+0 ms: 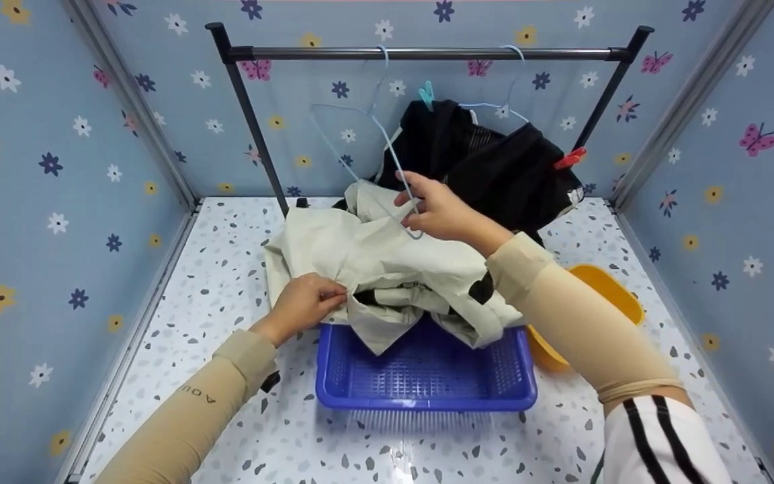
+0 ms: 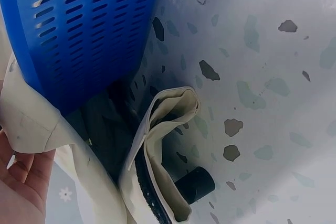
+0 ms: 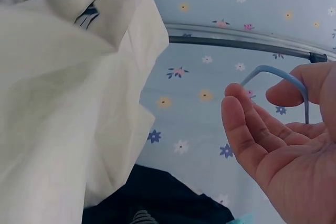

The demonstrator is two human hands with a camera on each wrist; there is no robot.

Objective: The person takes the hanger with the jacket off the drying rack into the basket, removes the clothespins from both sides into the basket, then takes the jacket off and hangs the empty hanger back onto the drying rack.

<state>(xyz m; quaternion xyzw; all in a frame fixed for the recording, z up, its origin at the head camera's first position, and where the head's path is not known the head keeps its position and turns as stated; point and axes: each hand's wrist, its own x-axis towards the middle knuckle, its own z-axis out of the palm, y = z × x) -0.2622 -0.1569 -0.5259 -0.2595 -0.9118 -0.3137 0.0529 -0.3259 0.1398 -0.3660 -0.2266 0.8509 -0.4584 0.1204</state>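
Observation:
A pale cream jacket [image 1: 387,252] lies bunched over the back of a blue plastic basket [image 1: 427,403]. My left hand [image 1: 306,299] pinches the cloth at its near left side; the fingertips are partly behind the fabric in the left wrist view. A sleeve cuff [image 2: 178,103] with a dark strip droops beside the basket there. My right hand [image 1: 444,208] holds the lower right corner of a light blue clothes hanger [image 1: 390,144], whose hook is over the rail. In the right wrist view, the hanger's bent corner [image 3: 273,70] passes between thumb and fingers.
A black rail [image 1: 427,54] on a stand spans the back. Black clothing [image 1: 508,175] hangs from a second hanger [image 1: 488,105] with a teal clothespin [image 1: 426,94] and a red clothespin [image 1: 570,158]. A yellow container [image 1: 612,289] sits right of the basket, partly behind my forearm.

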